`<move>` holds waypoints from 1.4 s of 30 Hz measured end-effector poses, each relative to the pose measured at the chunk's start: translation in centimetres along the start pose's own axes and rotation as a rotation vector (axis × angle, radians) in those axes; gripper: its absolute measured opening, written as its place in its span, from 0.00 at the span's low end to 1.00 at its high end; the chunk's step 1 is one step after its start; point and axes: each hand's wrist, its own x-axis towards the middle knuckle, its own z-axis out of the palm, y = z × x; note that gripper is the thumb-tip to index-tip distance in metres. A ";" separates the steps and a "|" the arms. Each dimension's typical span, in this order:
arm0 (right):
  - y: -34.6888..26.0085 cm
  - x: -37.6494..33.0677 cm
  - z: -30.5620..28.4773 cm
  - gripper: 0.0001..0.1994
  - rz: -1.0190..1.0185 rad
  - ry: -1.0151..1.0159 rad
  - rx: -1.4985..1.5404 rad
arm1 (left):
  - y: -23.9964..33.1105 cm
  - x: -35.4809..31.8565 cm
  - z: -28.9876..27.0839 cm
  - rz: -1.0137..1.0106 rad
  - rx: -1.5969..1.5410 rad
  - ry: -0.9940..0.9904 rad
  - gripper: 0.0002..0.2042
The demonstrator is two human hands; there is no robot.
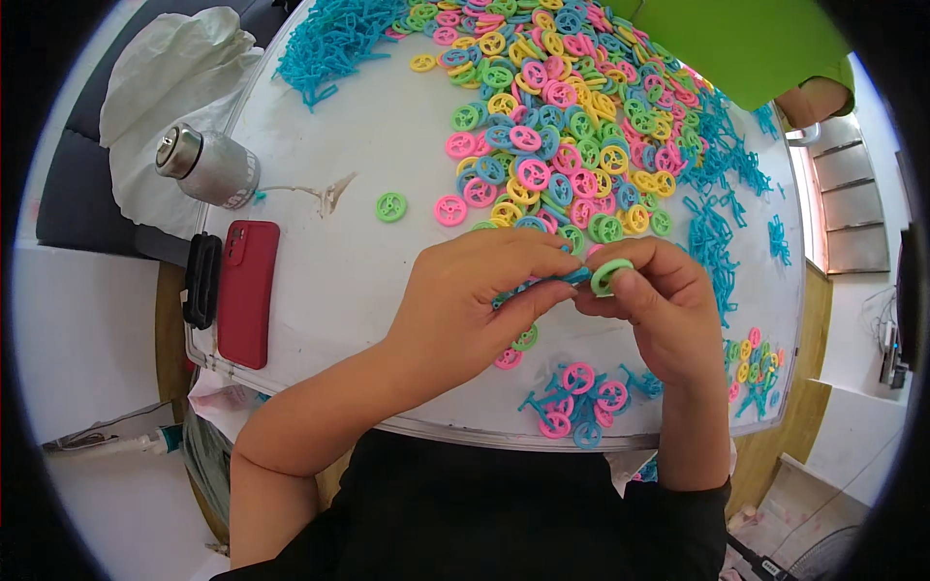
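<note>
Over the middle of the table, my left hand (475, 290) pinches a small blue plastic piece (579, 276) between thumb and fingers; most of the piece is hidden. My right hand (654, 300) grips a small green plastic wheel (600, 279) by its rim, right against the tip of the blue piece. Whether the two are joined I cannot tell. Just beyond my hands spreads a big heap of pink, yellow, green and blue wheels (533, 174). Near the front edge lies a cluster of blue pieces with pink and blue wheels (578, 376).
Blue plastic pieces are heaped at the far left (334, 44) and along the right (712, 252). At the left edge are a red phone (249, 295), a black case (201, 281) and a grey bottle (223, 169). Across the table stands a person in green (736, 48).
</note>
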 end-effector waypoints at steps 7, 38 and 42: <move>0.8 0.0 1.1 0.08 0.084 0.091 0.218 | 0.1 -0.7 0.8 -0.085 -0.121 0.038 0.12; -0.8 -1.3 2.1 0.15 -0.061 0.076 -0.230 | 1.3 -1.2 -0.1 0.095 0.332 0.065 0.22; -0.6 -0.8 1.6 0.14 0.073 0.132 0.026 | 1.3 0.3 -0.3 0.258 0.244 0.068 0.22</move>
